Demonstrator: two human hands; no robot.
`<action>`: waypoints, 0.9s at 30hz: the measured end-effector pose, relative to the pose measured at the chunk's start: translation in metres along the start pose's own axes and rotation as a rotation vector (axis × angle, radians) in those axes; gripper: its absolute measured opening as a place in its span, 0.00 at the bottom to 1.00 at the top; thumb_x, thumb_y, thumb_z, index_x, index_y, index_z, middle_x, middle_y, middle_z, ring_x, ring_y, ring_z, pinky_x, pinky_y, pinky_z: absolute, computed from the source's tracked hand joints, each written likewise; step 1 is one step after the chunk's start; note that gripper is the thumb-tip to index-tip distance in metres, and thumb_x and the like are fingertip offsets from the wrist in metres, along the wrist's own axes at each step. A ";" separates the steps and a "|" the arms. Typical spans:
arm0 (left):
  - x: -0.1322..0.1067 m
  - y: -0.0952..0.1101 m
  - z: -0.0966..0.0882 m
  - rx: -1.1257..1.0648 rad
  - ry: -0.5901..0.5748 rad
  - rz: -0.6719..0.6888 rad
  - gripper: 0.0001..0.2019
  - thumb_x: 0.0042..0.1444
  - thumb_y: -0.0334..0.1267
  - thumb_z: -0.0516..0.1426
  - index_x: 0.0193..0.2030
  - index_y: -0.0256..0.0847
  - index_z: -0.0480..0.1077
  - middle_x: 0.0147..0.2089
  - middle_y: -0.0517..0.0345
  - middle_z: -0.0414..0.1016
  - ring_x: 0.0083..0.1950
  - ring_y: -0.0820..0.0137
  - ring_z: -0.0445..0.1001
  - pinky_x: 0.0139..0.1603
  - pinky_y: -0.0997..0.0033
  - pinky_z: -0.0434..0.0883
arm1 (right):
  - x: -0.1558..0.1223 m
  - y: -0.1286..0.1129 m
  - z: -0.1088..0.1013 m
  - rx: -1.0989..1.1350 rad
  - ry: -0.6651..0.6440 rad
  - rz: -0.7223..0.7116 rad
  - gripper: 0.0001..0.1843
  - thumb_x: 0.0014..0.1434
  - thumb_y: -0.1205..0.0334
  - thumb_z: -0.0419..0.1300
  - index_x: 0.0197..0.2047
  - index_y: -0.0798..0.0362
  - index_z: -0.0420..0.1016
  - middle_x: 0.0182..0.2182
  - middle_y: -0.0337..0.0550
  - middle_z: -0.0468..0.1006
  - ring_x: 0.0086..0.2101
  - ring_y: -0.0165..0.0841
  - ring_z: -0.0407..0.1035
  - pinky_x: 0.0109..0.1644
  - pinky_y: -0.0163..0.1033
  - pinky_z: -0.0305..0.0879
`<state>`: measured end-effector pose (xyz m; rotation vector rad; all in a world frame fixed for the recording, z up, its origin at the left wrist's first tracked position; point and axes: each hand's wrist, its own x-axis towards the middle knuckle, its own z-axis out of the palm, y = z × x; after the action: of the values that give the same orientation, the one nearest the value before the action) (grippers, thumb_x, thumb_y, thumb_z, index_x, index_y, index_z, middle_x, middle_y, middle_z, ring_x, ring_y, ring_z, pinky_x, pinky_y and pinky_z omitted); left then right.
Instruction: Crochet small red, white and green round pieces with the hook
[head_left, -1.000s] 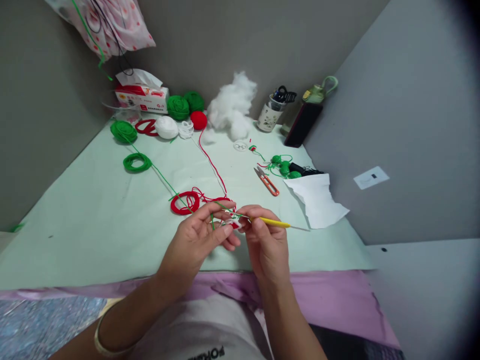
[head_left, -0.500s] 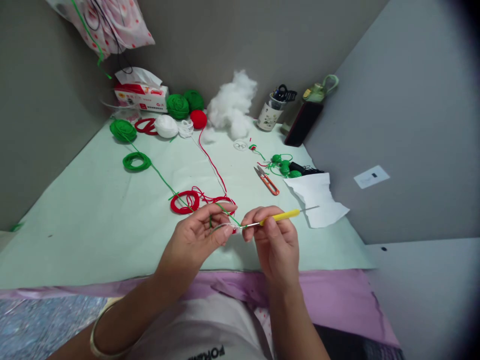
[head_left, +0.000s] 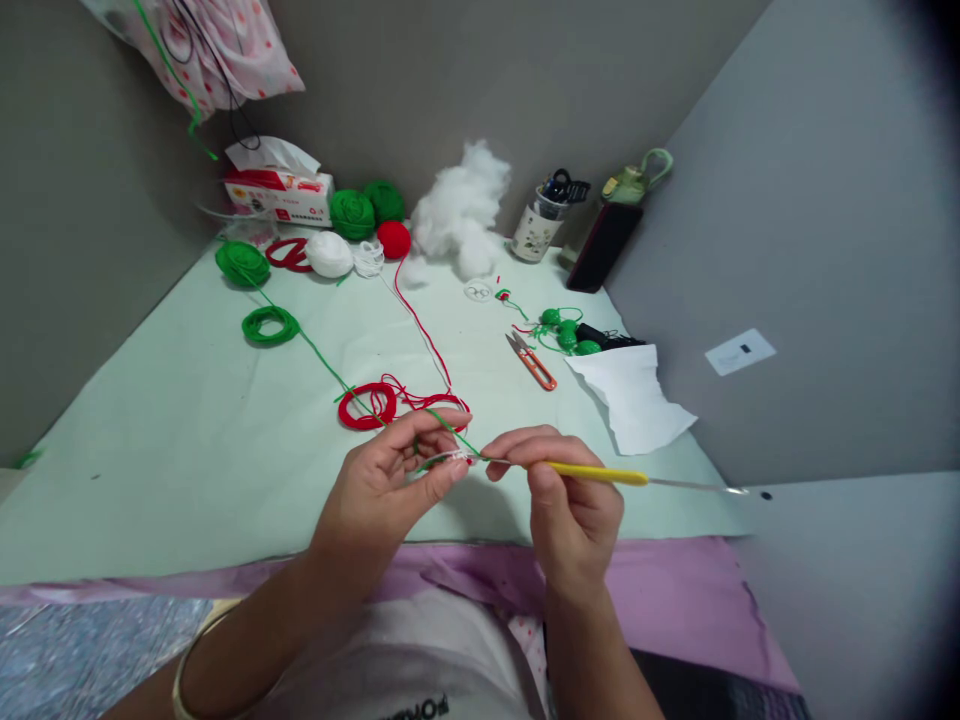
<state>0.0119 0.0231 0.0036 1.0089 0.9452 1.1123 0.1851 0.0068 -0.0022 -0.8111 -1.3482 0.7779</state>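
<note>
My left hand pinches a small crochet piece in white, red and green between thumb and fingers. Green yarn runs over its raised index finger toward the hook's tip. In my right hand, closed like a pen grip, is a yellow-handled crochet hook. The hook's front end meets the piece, while its metal back end sticks out to the right. Just beyond my left hand lie a red yarn coil and loose red strands. The green strand leads back to a green coil and a green ball.
Orange thread snips and a torn white paper lie right of centre. White stuffing, a red yarn ball, a tissue box, a cup and a phone line the back. Grey panels enclose the table.
My right hand has turned and shifted slightly right, swinging the hook flatter, its back end now pointing right and a little down. The left hand stays nearly in place, still pinching the crochet piece.
</note>
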 end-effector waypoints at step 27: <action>0.000 0.007 0.017 -0.143 0.062 -0.062 0.22 0.52 0.35 0.72 0.54 0.40 0.76 0.29 0.66 0.75 0.31 0.74 0.74 0.35 0.75 0.74 | -0.011 0.004 0.013 -0.251 0.066 -0.045 0.16 0.70 0.69 0.60 0.52 0.39 0.83 0.46 0.43 0.84 0.49 0.40 0.76 0.53 0.49 0.72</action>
<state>0.0257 0.0214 0.0151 0.8280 0.9266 1.1473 0.1712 0.0002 -0.0107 -0.9907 -1.4170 0.5477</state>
